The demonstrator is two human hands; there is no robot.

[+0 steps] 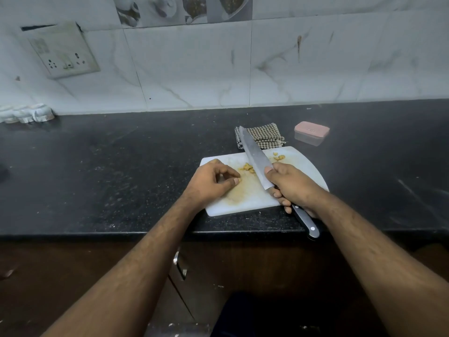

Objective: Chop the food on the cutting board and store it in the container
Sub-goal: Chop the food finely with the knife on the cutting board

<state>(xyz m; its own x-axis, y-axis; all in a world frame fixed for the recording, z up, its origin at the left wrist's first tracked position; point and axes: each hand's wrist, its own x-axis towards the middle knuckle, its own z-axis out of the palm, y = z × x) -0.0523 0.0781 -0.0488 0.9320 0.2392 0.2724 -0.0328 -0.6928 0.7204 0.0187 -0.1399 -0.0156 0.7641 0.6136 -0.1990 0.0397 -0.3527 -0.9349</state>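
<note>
From my feed, a black speckled worktop [121, 166] runs the full width of the view, its front edge lying above dark brown cabinets [243, 263] with a metal door handle [179, 265]. Behind it I see a wall of pale marble-look tiles [315, 64] with grey veins and a few brownish streaks. A decorative tile strip [182, 9] with crockery pictures sits along the top. A grubby socket plate [64, 51] hangs crooked at upper left. Small white jars [25, 114] stand against the wall at far left. The light is dim and cool.
</note>
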